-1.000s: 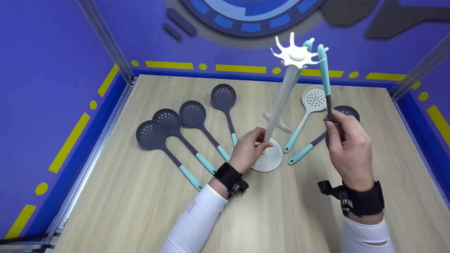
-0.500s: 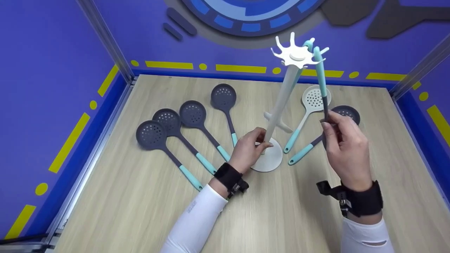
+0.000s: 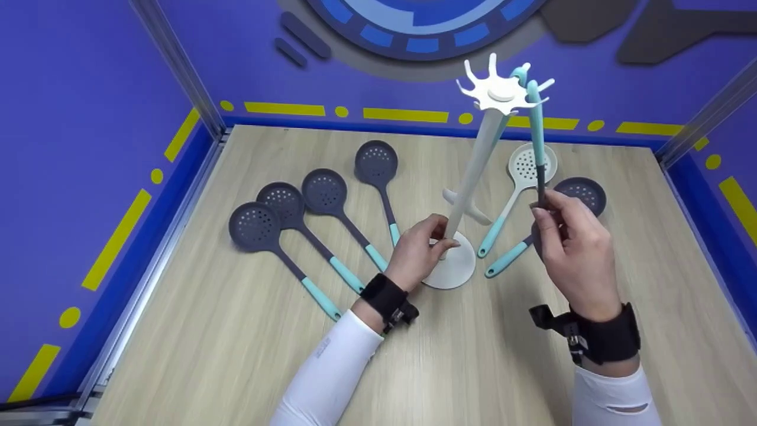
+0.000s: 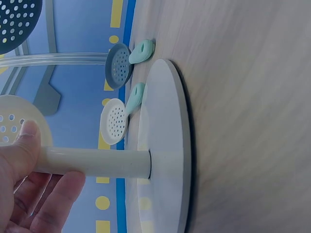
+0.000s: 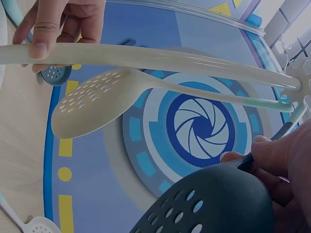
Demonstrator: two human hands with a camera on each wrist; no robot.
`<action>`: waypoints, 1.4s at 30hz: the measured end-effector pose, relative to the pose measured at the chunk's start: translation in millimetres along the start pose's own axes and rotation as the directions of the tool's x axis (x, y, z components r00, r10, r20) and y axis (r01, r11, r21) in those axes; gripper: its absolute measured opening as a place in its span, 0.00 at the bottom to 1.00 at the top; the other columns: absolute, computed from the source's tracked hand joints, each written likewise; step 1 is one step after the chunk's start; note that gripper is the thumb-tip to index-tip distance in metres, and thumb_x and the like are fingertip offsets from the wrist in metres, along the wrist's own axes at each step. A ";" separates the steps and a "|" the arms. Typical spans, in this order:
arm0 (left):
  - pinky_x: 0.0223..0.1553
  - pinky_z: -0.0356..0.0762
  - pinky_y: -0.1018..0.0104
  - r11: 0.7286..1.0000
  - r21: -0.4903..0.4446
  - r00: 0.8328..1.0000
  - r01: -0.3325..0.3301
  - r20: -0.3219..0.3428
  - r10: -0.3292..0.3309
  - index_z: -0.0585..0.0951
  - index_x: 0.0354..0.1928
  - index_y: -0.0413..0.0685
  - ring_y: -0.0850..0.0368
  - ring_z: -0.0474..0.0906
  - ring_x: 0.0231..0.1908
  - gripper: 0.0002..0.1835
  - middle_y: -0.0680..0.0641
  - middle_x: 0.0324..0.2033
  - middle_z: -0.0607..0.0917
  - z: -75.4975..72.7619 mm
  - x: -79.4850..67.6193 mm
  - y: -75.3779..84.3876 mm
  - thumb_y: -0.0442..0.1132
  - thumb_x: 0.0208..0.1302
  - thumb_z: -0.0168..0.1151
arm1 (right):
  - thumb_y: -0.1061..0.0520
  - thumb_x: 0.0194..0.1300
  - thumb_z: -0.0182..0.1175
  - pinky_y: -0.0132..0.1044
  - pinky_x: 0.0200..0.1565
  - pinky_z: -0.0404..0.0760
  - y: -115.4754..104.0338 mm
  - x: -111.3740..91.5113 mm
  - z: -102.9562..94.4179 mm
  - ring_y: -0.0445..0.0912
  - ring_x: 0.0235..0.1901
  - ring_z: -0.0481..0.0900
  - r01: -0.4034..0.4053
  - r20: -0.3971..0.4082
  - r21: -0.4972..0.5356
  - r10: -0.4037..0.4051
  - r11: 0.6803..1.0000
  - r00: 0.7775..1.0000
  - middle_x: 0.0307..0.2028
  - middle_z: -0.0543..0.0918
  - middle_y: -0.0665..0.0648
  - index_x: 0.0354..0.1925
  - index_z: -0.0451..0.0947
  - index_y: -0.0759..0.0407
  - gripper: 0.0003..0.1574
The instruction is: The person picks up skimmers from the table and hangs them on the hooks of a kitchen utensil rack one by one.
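A white utensil stand (image 3: 476, 163) stands upright on the table, topped by a ring of hooks (image 3: 501, 97). Low on its pole, just above the round base (image 3: 452, 278), my left hand (image 3: 421, 251) grips it. With its fingers and thumb my right hand (image 3: 579, 254) pinches a dark grey skimmer (image 5: 218, 199) by the neck, head down. The skimmer's teal handle (image 3: 536, 127) points up, its end right at a hook on the right side. On the stand hangs a white skimmer (image 5: 92, 102), seen in the right wrist view behind the pole.
Several dark skimmers (image 3: 255, 228) with teal handles lie fanned out on the table (image 3: 236, 355) left of the stand. To its right lie another white skimmer (image 3: 526, 168) and a dark one (image 3: 582, 192), partly behind my right hand. Blue walls (image 3: 71, 148) enclose the table.
My right hand has shifted left and slightly down with the dark skimmer, bringing its handle end against the hooks. My left hand and the stand have stayed in place.
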State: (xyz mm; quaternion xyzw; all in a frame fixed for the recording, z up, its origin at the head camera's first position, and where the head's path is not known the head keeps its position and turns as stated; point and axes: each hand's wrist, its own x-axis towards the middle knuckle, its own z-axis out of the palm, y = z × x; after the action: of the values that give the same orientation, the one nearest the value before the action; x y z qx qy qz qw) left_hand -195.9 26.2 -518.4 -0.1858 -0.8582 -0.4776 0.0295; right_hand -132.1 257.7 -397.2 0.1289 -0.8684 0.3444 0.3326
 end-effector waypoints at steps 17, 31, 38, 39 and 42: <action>0.50 0.84 0.70 1.000 -0.024 1.000 0.013 0.008 -0.013 0.80 0.57 0.57 0.67 0.84 0.47 0.17 0.57 0.44 0.88 -0.4 -0.3 -0.4 0.50 0.70 0.68 | 0.66 0.70 0.68 0.19 0.30 0.64 0.9 -0.5 8.9 0.33 0.30 0.71 0.042 0.023 0.025 -0.042 0.999 0.999 0.38 0.89 0.56 0.55 0.85 0.61 0.16; 0.50 0.85 0.68 0.999 -0.029 0.999 0.039 0.006 -0.039 0.80 0.56 0.58 0.68 0.84 0.46 0.16 0.57 0.44 0.88 -0.1 0.3 2.5 0.46 0.70 0.70 | 0.65 0.69 0.69 0.21 0.32 0.72 -3.6 -3.3 16.8 0.34 0.33 0.79 0.033 0.106 0.074 -0.040 0.997 0.994 0.49 0.91 0.57 0.66 0.75 0.61 0.29; 0.50 0.84 0.72 0.999 -0.037 1.000 0.026 0.008 -0.026 0.80 0.56 0.58 0.69 0.83 0.46 0.16 0.58 0.43 0.87 -0.3 -0.6 0.4 0.48 0.70 0.69 | 0.64 0.68 0.71 0.19 0.32 0.68 -3.4 -6.0 23.0 0.35 0.32 0.77 0.004 0.092 0.063 -0.010 0.998 0.996 0.45 0.90 0.57 0.54 0.76 0.65 0.20; 0.50 0.84 0.73 0.999 -0.039 1.000 0.025 0.009 -0.025 0.80 0.56 0.58 0.69 0.83 0.46 0.16 0.58 0.43 0.87 -0.4 -0.6 0.1 0.49 0.70 0.69 | 0.64 0.68 0.71 0.19 0.32 0.68 -3.2 -6.1 23.6 0.35 0.32 0.77 0.004 0.087 0.060 -0.009 0.998 0.996 0.44 0.90 0.57 0.52 0.76 0.65 0.18; 0.49 0.84 0.73 0.999 -0.039 1.000 0.018 0.009 -0.017 0.80 0.56 0.58 0.69 0.83 0.46 0.17 0.58 0.44 0.87 -0.7 -0.4 -0.3 0.50 0.70 0.69 | 0.64 0.67 0.71 0.19 0.33 0.68 -2.4 -6.3 25.6 0.36 0.33 0.78 0.005 0.074 0.061 -0.010 0.998 0.997 0.45 0.90 0.55 0.48 0.78 0.65 0.14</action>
State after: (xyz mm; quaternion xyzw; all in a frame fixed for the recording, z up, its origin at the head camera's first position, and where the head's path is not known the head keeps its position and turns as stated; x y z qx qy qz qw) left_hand -195.8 25.3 -518.3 -0.1810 -0.8504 -0.4938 0.0179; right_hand -138.9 238.4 -414.0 0.1549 -0.8688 0.3644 0.2973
